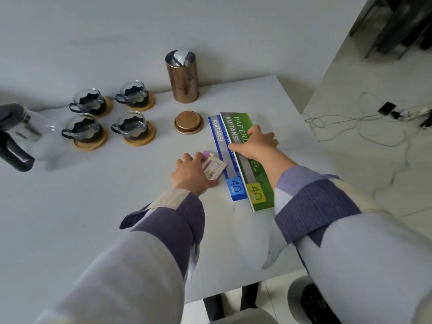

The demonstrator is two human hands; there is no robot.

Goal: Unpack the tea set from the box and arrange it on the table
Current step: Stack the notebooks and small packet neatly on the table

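- The right hand lies palm down with its fingers spread nearly flat, pressing on a green receipt book near the desk's right edge.
- The left hand reaches forward, fingers curled over a small stack of paper sachets, gripping it against the desk.
- Both forearms extend from the near edge in pale sleeves with purple cuffs.
- A blue receipt book lies partly under the green one; both are glossy and oblong.
- Beyond them sit a round copper lid and an open copper cylinder tin with a foil bag inside.
- Four glass cups on round wooden coasters stand in a square toward the far left edge.
- A glass teapot with a dark handle stands at the left edge, blurred.
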